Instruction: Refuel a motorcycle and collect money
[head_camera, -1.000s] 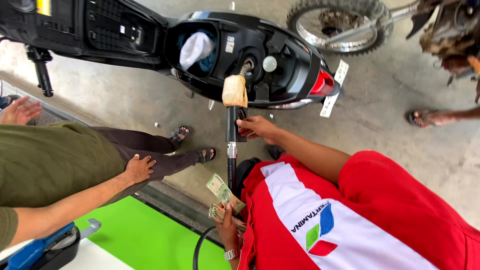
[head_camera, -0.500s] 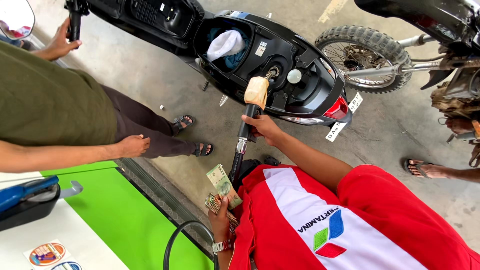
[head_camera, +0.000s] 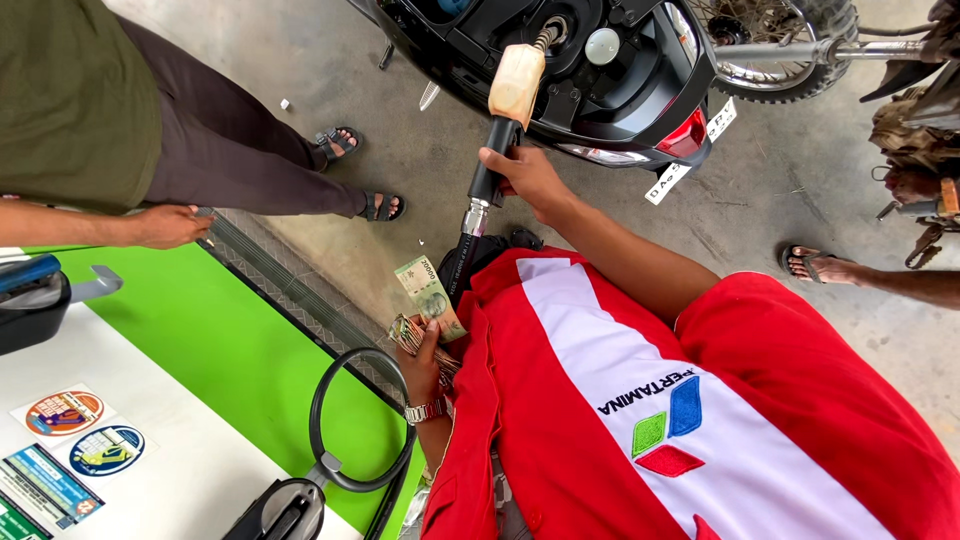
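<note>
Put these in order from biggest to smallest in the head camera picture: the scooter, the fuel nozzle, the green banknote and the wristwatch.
1. Scooter, though partly cut off by the picture's top edge.
2. Fuel nozzle, held by the right hand.
3. Green banknote, in the left hand. It lies nearer the camera, so it may look bigger.
4. Wristwatch.

I could not see the nozzle's spout (head_camera: 545, 38), buried in the scooter's filler opening at top centre. The scooter (head_camera: 610, 90) itself ran off the top edge. My left hand (head_camera: 422, 365) was half hidden behind the banknotes (head_camera: 430, 300), its fingers covered. The bystander (head_camera: 90, 110) at upper left was cut off above the waist.
</note>
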